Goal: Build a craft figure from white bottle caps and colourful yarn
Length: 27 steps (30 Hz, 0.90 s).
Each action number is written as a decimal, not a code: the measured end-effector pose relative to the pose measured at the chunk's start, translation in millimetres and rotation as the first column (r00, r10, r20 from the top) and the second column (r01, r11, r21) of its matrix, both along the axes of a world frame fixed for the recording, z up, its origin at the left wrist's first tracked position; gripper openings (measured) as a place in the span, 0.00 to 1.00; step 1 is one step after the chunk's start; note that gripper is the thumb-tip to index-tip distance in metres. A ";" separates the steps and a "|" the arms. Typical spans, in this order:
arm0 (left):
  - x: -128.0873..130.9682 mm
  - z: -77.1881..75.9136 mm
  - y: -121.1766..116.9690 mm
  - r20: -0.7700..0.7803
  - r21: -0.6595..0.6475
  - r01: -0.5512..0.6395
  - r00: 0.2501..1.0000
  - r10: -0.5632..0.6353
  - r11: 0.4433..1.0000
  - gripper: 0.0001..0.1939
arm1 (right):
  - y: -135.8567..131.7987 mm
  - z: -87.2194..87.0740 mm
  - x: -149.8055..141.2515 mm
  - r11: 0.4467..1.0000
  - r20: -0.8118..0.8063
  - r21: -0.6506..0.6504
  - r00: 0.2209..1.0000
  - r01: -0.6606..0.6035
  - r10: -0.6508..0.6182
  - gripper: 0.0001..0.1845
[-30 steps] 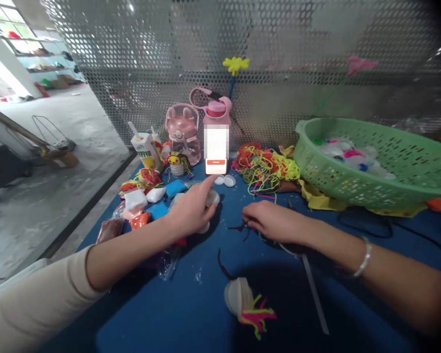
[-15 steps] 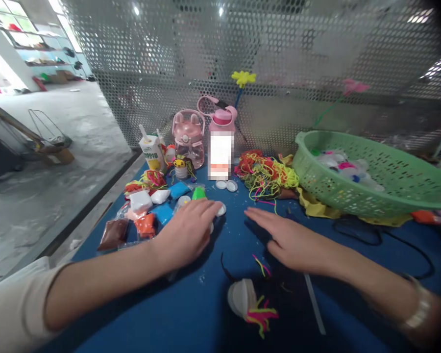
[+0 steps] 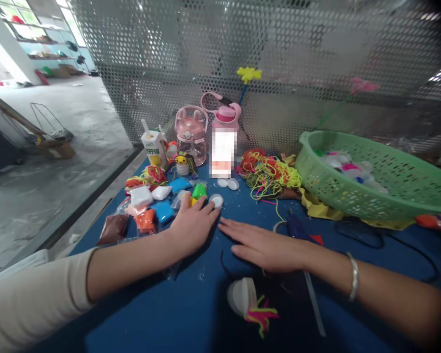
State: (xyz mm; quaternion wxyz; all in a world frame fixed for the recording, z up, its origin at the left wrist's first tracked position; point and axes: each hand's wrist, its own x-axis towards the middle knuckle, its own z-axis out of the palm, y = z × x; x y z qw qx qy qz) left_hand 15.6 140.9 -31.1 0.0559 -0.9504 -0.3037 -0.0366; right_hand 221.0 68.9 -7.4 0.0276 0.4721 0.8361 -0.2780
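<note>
My left hand (image 3: 195, 223) lies low over the blue table with its fingers spread, holding nothing. Its fingertips are beside a round white cap (image 3: 216, 201) and a bag of yellow clay (image 3: 192, 201). Close to it on the right, my right hand (image 3: 262, 243) is stretched flat, palm down, also without anything in its grasp. Beyond the right wrist lies a dark blue glue gun (image 3: 297, 226), partly hidden by the arm. Nearer to me, a small white plastic cup (image 3: 242, 296) rests on its side, with pink and yellow yarn (image 3: 262, 316) coming out of it.
Packets of coloured clay, among them a brown packet (image 3: 112, 229), lie at the left. Behind stand a drink carton (image 3: 155, 149) and a pink bottle (image 3: 191, 130). Tangled yarn (image 3: 268, 174) and a green basket (image 3: 375, 196) are at the right. A translucent stick (image 3: 315, 304) lies in front.
My right hand has moved left across the table, close to my left hand, uncovering the glue gun. The loose yarn bits near it are no longer visible. My left fingers have spread.
</note>
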 end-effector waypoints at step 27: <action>8.9 -3.4 14.7 -0.007 -0.003 -0.079 0.997 0.079 0.997 0.26 | 82.0 -30.6 11.9 0.884 -0.163 0.271 0.923 0.381 -0.349 0.12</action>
